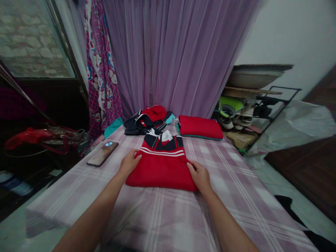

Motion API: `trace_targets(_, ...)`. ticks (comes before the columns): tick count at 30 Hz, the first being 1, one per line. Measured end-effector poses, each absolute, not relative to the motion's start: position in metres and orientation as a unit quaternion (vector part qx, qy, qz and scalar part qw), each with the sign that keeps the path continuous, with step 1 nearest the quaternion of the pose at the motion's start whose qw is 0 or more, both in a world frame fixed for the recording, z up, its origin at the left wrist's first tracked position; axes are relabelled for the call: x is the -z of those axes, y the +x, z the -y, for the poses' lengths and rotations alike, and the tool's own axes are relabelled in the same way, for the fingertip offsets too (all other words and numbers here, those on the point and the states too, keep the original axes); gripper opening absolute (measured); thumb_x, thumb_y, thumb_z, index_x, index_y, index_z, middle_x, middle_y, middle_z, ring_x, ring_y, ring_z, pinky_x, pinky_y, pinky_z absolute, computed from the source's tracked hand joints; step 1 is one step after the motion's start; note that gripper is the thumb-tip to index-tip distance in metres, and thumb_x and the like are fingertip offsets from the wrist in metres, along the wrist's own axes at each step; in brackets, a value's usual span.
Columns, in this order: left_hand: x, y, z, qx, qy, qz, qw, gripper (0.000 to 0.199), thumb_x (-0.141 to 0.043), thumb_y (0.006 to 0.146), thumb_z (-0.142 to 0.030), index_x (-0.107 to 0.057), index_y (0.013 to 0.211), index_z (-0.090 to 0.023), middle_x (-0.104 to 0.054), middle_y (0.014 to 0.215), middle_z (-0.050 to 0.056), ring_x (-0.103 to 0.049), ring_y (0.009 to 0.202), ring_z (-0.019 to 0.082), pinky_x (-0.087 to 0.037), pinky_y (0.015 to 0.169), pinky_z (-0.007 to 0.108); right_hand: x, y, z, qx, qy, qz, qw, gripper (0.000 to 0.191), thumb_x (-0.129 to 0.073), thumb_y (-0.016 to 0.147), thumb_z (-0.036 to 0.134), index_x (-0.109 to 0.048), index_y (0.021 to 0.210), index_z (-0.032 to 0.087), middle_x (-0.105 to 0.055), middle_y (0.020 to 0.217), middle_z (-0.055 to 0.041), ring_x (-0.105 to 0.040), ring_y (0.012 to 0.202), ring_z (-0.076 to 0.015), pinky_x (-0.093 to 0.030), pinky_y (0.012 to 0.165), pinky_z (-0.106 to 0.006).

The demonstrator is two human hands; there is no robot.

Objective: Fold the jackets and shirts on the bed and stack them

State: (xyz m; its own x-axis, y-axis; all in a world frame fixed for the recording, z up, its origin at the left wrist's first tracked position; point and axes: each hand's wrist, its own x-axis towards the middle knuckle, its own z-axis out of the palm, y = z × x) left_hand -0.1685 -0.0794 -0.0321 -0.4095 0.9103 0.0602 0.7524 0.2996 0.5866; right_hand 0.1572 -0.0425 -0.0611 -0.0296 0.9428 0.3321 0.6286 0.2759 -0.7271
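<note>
A folded red garment (161, 171) with white stripes and a dark blue and white collar part lies flat in the middle of the checked cloth. My left hand (130, 162) grips its left edge, thumb on top and fingers partly hidden beneath. On the opposite side, my right hand (200, 175) holds the right edge the same way. Behind it to the right is a folded red stack (201, 127) with a teal layer underneath. A loose heap of dark and red clothes (147, 119) sits at the back, left of that stack.
A phone (103, 154) lies left of my left hand on the checked tablecloth (236, 196). Purple curtains (168, 56) hang behind. A shoe rack (262, 105) stands at the right, and a red object (31, 136) is at the far left.
</note>
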Motion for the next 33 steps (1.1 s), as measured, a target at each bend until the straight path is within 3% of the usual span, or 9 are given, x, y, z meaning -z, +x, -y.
trace_targets(4,0.031,-0.165,0.076,-0.231,0.532,-0.8,0.154,0.035,-0.057,0.087,-0.036,-0.064,0.117,-0.019,-0.074,0.113,0.01,-0.069,0.106,0.026,-0.051,0.087,0.032,0.07,0.159,0.038,-0.165,-0.622,0.71,0.284,0.032,-0.048,0.088,0.041,-0.074,0.1,0.026,-0.076,0.084,-0.0041,-0.07,0.079,-0.0229,-0.049,0.067,-0.031)
trace_targets(9,0.025,-0.167,0.09,-0.24,0.586,-0.77,0.078,0.048,-0.047,0.093,-0.037,-0.055,0.134,-0.014,-0.066,0.131,0.014,-0.062,0.119,0.026,-0.047,0.101,0.038,0.068,0.165,0.044,-0.122,-0.633,0.714,0.274,0.033,-0.047,0.091,0.041,-0.07,0.109,0.027,-0.074,0.077,-0.0012,-0.069,0.073,-0.02,-0.048,0.064,-0.029)
trace_targets(12,0.02,-0.154,0.1,-0.25,0.667,-0.702,-0.022,0.049,-0.042,0.095,-0.039,-0.056,0.134,-0.014,-0.057,0.143,0.015,-0.051,0.134,0.028,-0.037,0.114,0.043,0.058,0.163,0.047,-0.066,-0.597,0.722,0.342,0.036,-0.045,0.091,0.04,-0.068,0.113,0.022,-0.074,0.097,-0.0064,-0.068,0.086,-0.0215,-0.052,0.078,-0.034)
trace_targets(15,0.019,-0.129,0.102,-0.219,0.731,-0.645,-0.036,0.05,-0.041,0.096,-0.045,-0.057,0.136,-0.019,-0.051,0.149,0.011,-0.04,0.142,0.03,-0.027,0.118,0.052,0.043,0.149,0.052,-0.008,-0.524,0.749,0.406,0.044,-0.043,0.093,0.039,-0.063,0.126,0.019,-0.067,0.124,-0.0128,-0.061,0.114,-0.0259,-0.047,0.099,-0.041)
trace_targets(17,0.022,-0.114,0.099,-0.185,0.759,-0.623,-0.011,0.052,-0.042,0.096,-0.05,-0.056,0.138,-0.023,-0.048,0.152,0.01,-0.034,0.145,0.032,-0.02,0.119,0.058,0.036,0.135,0.056,-0.006,-0.475,0.791,0.386,0.047,-0.042,0.095,0.04,-0.058,0.136,0.021,-0.058,0.14,-0.0122,-0.052,0.129,-0.0267,-0.04,0.109,-0.044)
trace_targets(19,0.028,-0.106,0.094,-0.158,0.77,-0.618,0.027,0.054,-0.042,0.096,-0.052,-0.053,0.141,-0.025,-0.047,0.153,0.01,-0.034,0.146,0.032,-0.016,0.12,0.061,0.035,0.123,0.058,-0.036,-0.444,0.839,0.313,0.049,-0.042,0.097,0.041,-0.054,0.141,0.025,-0.052,0.148,-0.0101,-0.044,0.137,-0.0268,-0.032,0.114,-0.048)
trace_targets(22,0.038,-0.106,0.087,-0.155,0.765,-0.621,0.066,0.054,-0.042,0.096,-0.052,-0.051,0.143,-0.028,-0.046,0.153,0.009,-0.035,0.145,0.03,-0.013,0.12,0.06,0.046,0.115,0.055,-0.094,-0.447,0.869,0.19,0.049,-0.04,0.098,0.046,-0.055,0.14,0.026,-0.049,0.15,-0.0106,-0.041,0.14,-0.0277,-0.026,0.117,-0.054)
trace_targets(24,0.041,-0.112,0.084,-0.16,0.765,-0.62,0.073,0.055,-0.042,0.095,-0.053,-0.051,0.143,-0.028,-0.046,0.154,0.008,-0.034,0.146,0.03,-0.013,0.121,0.058,0.055,0.118,0.05,-0.119,-0.462,0.864,0.161,0.052,-0.038,0.099,0.048,-0.054,0.142,0.025,-0.046,0.153,-0.0115,-0.039,0.142,-0.0276,-0.027,0.116,-0.053)
trace_targets(33,0.046,-0.146,0.09,-0.183,0.773,-0.602,0.082,0.064,-0.037,0.095,-0.055,-0.048,0.145,-0.016,-0.044,0.154,0.013,-0.034,0.146,0.028,-0.022,0.122,0.048,0.074,0.142,0.043,-0.143,-0.452,0.855,0.21,0.057,-0.041,0.097,0.052,-0.052,0.144,0.021,-0.044,0.154,-0.0138,-0.037,0.144,-0.0291,-0.03,0.118,-0.051)
